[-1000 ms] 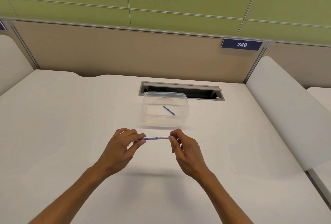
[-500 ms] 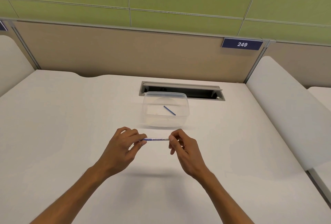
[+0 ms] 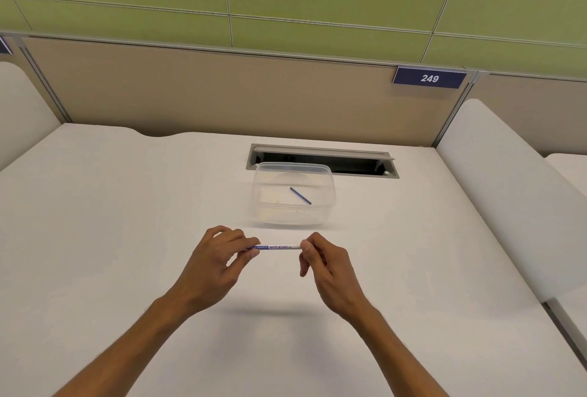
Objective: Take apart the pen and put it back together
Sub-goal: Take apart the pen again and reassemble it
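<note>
A slim white pen (image 3: pixel 279 247) with a blue label band lies level in the air above the white desk, held at both ends. My left hand (image 3: pixel 219 261) pinches its left end between thumb and fingers. My right hand (image 3: pixel 324 264) pinches the right end with thumb and forefinger, which hide that tip. A thin blue stick-like part (image 3: pixel 300 195) lies inside a clear plastic tub (image 3: pixel 330 199) just beyond my hands.
A white desk (image 3: pixel 111 237) spreads around my hands. Behind the tub is an open grey cable slot (image 3: pixel 320 160) in the desk. A tan partition with a "249" tag (image 3: pixel 429 78) closes the back. White dividers (image 3: pixel 508 193) stand at both sides.
The pen and both hands have sunk very slightly toward me. My right fingers have shifted their pinch on the pen's right end. The tub and the blue part have not moved.
</note>
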`<state>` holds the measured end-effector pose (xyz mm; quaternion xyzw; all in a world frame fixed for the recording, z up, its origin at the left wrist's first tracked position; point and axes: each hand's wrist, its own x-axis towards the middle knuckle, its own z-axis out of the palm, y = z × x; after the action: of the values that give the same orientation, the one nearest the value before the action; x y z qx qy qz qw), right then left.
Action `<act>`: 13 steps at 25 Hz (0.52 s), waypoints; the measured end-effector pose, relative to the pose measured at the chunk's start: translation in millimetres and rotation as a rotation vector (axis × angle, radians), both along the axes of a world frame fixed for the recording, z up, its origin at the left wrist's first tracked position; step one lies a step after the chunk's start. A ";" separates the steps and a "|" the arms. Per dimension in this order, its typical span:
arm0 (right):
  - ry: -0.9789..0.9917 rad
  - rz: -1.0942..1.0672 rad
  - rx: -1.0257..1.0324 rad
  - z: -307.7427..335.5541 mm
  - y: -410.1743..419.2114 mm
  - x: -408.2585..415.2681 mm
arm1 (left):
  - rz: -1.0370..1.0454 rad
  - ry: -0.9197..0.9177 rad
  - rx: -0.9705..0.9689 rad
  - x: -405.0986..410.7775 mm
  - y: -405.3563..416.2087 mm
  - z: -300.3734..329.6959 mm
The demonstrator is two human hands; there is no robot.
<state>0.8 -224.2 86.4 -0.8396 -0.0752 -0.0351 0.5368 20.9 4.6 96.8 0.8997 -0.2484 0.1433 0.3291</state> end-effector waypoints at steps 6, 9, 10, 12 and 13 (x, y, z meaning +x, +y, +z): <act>0.166 0.016 0.123 4.4 -0.9 3.4 | -0.032 -0.049 0.073 1.1 -2.8 3.4; 0.069 -0.028 0.093 3.8 -0.2 2.6 | -0.026 -0.022 0.065 2.4 -1.7 5.3; 0.024 -0.038 0.072 3.9 -0.4 2.1 | -0.021 -0.008 0.059 2.4 -1.7 6.1; -0.043 -0.024 0.004 4.1 -1.6 1.8 | -0.012 0.029 0.046 1.8 -0.9 7.7; -0.066 -0.012 -0.049 4.3 -2.0 1.6 | -0.008 0.052 0.040 1.2 0.0 7.9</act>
<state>2.5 -226.2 90.8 -0.8515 -0.0885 -0.0641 0.5129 22.1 4.6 104.8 0.9085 -0.2460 0.1137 0.3181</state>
